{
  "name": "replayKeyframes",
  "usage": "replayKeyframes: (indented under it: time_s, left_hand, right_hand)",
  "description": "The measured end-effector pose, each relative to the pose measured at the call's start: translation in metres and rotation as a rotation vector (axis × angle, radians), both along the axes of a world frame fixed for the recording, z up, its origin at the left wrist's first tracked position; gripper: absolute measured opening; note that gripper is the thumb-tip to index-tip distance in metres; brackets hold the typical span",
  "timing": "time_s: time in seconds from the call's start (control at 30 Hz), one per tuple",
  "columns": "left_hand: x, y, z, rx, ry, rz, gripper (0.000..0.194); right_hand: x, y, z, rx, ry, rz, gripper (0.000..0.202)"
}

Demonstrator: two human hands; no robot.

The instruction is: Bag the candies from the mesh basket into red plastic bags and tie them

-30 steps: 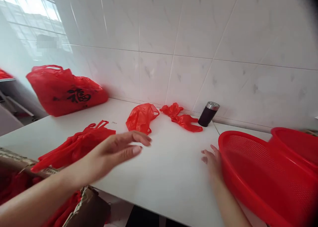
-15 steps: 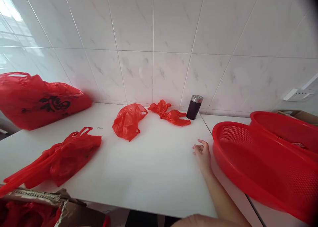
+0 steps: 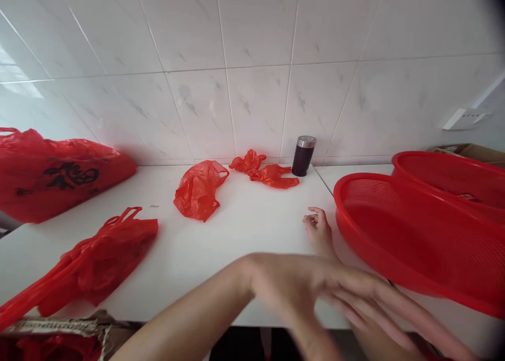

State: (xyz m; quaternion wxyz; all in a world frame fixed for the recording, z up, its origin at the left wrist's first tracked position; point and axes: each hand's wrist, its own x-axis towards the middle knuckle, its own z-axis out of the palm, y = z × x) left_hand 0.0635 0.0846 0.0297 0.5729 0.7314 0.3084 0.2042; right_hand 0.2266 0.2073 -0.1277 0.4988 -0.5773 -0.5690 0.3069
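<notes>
My left hand (image 3: pixel 307 287) reaches across to the right, its fingers stretched out over my right forearm and its thumb pointing down. It is slightly blurred, and I cannot tell whether it touches the arm. Beyond it, my right hand (image 3: pixel 317 228) rests at the white table, fingers loosely bent and apart, with nothing in them. Closest to that hand is a red plastic basket (image 3: pixel 366 245) on its right. Farther back stand a dark tumbler (image 3: pixel 303 157) with a silver lid and crumpled red plastic bags (image 3: pixel 272 176).
Another crumpled red bag (image 3: pixel 199 192) lies mid-table. On the left are a flattened stack of red bags (image 3: pixel 98 261) and a large filled red bag (image 3: pixel 74 177) with black lettering. An open cardboard box (image 3: pixel 59 325) sits at lower left. A second red basket (image 3: pixel 445 174) stands at right.
My left arm has come up from the bottom edge and now lies across my right forearm. My right hand keeps nearly the same place and pose. The camera view has shifted slightly.
</notes>
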Motion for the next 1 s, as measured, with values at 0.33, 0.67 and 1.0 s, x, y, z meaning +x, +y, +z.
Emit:
replayKeyframes:
  time_s: [0.33,0.67,1.0]
  left_hand:
    - [-0.051,0.094,-0.128,0.224,-0.142,1.105,0.022]
    - [-0.072,0.107,-0.142,0.188,-0.272,1.214,0.033]
    - [-0.068,0.100,-0.124,-0.025,-0.536,1.126,0.095]
  right_hand:
    - [-0.030,0.037,0.018,0.127,-0.433,0.227,0.021]
    - [-0.098,0.099,0.042,0.115,-0.413,0.434,0.019]
    - [-0.087,0.018,0.084,-0.302,0.763,0.571,0.032]
